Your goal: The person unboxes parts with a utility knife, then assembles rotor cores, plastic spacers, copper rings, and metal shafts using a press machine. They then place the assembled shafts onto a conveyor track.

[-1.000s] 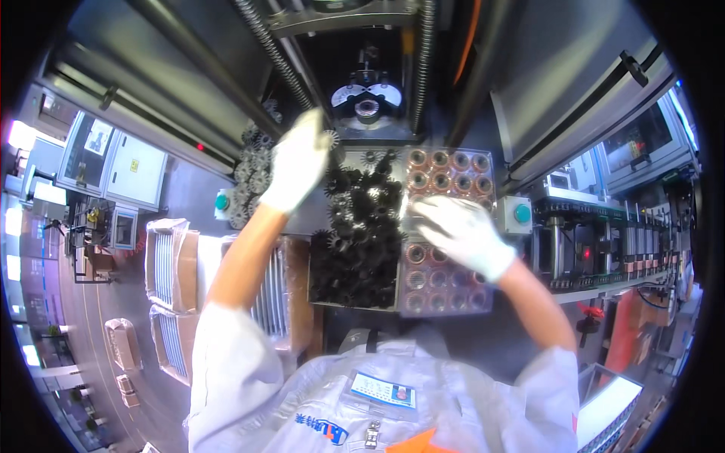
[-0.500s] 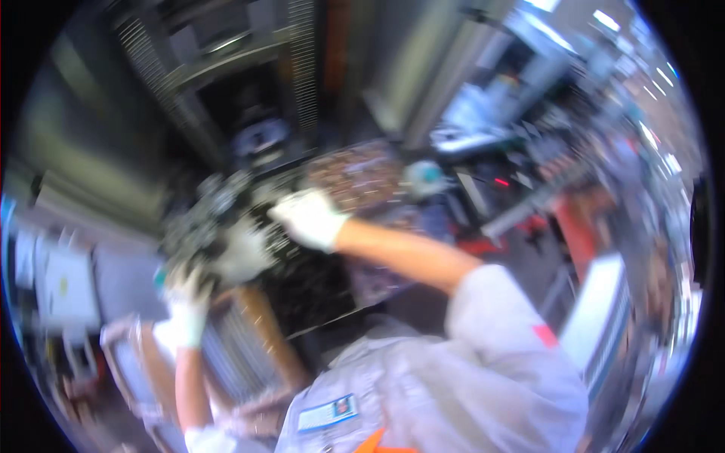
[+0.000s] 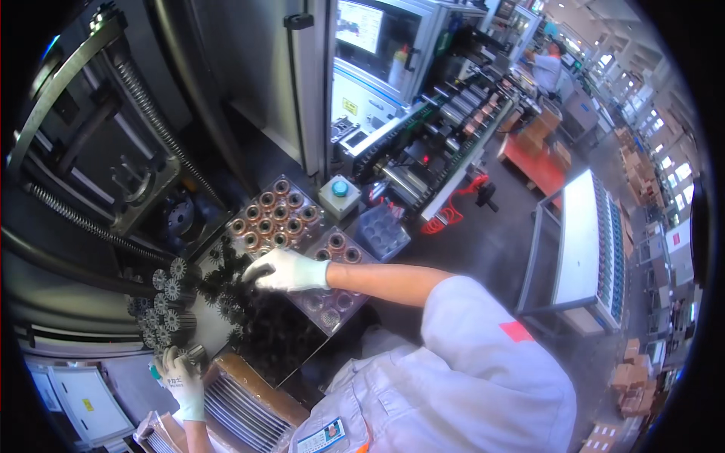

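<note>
My left hand (image 3: 183, 383), in a white glove, curls its fingers around a grey ribbed metal core (image 3: 197, 353) at the lower left. Just beyond it stand several grey toothed metal cores (image 3: 173, 290) in a cluster. My right hand (image 3: 287, 272), also gloved in white, has its fingers bent down over black toothed pieces (image 3: 226, 304); its fingertips are partly hidden, and a dark piece seems to lie between them. A clear tray of copper-wound rings (image 3: 279, 223) lies beyond that hand, and another tray with such rings (image 3: 332, 315) is partly under my right forearm.
Near my left wrist is a carton (image 3: 260, 402) of thin metal rods. A press with springs (image 3: 143, 98) rises at the left. A box with a teal button (image 3: 340, 189) stands beside an empty clear tray (image 3: 384, 231). A conveyor (image 3: 461, 121) extends to the far right, where another person (image 3: 545, 72) works.
The view has swung to the right and become sharp. My right hand appears nearer the black toothed pieces; my left hand remains by the metal cores.
</note>
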Available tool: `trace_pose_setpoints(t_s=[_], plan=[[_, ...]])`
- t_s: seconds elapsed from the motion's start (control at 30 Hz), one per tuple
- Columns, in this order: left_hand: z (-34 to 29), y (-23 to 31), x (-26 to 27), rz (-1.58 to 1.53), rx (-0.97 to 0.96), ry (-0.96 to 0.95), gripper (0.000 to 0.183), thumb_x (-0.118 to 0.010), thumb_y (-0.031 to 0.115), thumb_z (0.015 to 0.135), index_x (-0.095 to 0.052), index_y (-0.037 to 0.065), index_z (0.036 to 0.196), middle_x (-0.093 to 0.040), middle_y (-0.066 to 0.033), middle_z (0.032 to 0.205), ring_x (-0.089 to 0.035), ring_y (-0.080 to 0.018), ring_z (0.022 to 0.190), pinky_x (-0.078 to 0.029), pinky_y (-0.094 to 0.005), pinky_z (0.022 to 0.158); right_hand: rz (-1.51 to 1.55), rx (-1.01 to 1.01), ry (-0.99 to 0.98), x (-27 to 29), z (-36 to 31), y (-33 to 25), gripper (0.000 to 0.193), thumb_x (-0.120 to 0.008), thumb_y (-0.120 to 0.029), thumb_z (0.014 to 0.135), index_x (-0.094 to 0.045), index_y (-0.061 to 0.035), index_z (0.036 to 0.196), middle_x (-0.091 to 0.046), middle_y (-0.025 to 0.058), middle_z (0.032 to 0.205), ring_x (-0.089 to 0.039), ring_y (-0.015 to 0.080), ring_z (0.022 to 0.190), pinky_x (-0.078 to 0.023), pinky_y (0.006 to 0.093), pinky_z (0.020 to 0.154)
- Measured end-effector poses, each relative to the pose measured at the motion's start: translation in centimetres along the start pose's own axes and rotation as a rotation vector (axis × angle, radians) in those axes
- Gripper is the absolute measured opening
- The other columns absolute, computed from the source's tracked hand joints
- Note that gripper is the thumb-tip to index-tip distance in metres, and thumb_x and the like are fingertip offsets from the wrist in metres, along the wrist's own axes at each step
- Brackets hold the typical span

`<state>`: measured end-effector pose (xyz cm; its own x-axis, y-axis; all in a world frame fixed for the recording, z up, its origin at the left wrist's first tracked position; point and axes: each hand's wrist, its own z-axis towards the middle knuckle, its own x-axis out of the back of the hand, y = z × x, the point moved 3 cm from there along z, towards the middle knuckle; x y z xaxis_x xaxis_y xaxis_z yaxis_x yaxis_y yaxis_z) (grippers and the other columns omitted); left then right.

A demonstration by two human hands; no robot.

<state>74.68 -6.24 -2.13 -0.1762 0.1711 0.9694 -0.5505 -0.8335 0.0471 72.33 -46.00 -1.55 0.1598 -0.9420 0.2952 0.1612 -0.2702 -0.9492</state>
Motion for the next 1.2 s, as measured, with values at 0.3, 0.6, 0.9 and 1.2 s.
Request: trace_pose_setpoints(t_s=[0.3,0.6,0.9,1.2], plan=[[2.8,4.7,7.6,-0.479,0.261,0.230,0.030,-0.079,-0.002,0.074,-0.059,0.001,0.097,-0.061,-0.0146,0.131,-0.065,-0.0224,0.101,-0.054,-0.0321,0.084,0.027,0.010,0.187,4.1,10.1,-6.1,0.031,-0.058,-0.006,0.090,-0.071,-0.0006,0.118,-0.076,0.0075,0.099,-0.063,0.0085,0.075,-0.053,0.0264,0.072],[6.7,5.9,6.8,-0.809,0.290,0.397,0.036,-0.079,-0.009,0.075,-0.056,0.000,0.101,-0.057,-0.0146,0.135,-0.066,-0.0174,0.102,-0.058,-0.0284,0.083,-0.010,0.091,0.384,2.8,25.1,-4.1,0.032,-0.059,-0.005,0.083,-0.074,0.0004,0.111,-0.075,0.0160,0.106,-0.072,0.0215,0.101,-0.053,0.0295,0.093],[15.2,5.9,5.9,-0.895,0.214,0.459,0.033,-0.081,-0.002,0.076,-0.058,-0.001,0.100,-0.060,-0.0169,0.133,-0.065,-0.0208,0.107,-0.056,-0.0321,0.088,0.017,-0.217,0.309,4.0,27.1,-0.9,0.039,-0.060,-0.006,0.078,-0.075,-0.0064,0.114,-0.075,0.0156,0.106,-0.072,0.0254,0.100,-0.055,0.0345,0.090],[27.5,5.8,5.3,-0.586,0.036,0.563,0.028,-0.080,0.005,0.075,-0.063,0.002,0.097,-0.062,-0.0206,0.125,-0.064,-0.0338,0.109,-0.051,-0.0380,0.093,-0.831,0.308,-0.080,-2.1,11.7,0.4,0.028,-0.057,-0.026,0.093,-0.061,-0.0127,0.118,-0.062,0.0140,0.102,-0.065,0.0334,0.093,-0.052,0.0475,0.082]])
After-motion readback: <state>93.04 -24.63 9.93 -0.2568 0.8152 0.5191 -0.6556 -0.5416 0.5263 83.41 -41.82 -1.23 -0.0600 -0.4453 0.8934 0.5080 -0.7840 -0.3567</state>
